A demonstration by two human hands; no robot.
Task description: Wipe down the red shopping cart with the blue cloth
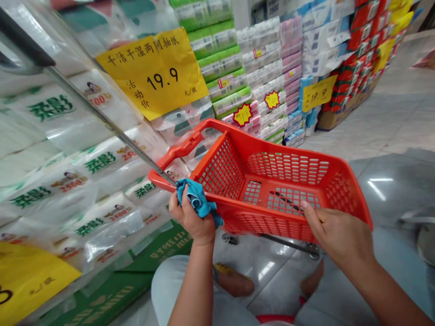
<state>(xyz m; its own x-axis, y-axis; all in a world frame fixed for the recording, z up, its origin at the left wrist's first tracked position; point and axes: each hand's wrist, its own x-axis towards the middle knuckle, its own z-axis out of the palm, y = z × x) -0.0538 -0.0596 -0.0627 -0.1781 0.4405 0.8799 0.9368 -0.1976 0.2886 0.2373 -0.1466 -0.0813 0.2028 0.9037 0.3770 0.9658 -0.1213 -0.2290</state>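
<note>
A shopper's red mesh basket (220, 172), on a wheeled frame, is held low in a store aisle, seen from the head-worn camera, the only view. The left hand (192, 217) is closed around a blue cloth (197, 199), pressing it to the basket's near corner, where a steel rod (108, 122) runs up and away to the left. The right hand (340, 237) grips the near rim, fingers curled over the edge. The basket's mesh floor shows through, crossed by a dark streak, and no goods are seen inside, so any shopping appears to lie ahead. On the left, white tissue packs (102, 163) with green lettering stand just beside the basket's corner, leaving little room on that side, under a yellow price sign (152, 74) reading 19.9. Ahead, stacked tissue packs (261, 59) rise above a cardboard carton (331, 120). To the right, the tiled floor (390, 131) opens into a wide aisle. Below the basket, casters (314, 251) sit just above the shopper's pale trousers (180, 283) and a sandal (233, 280).
</note>
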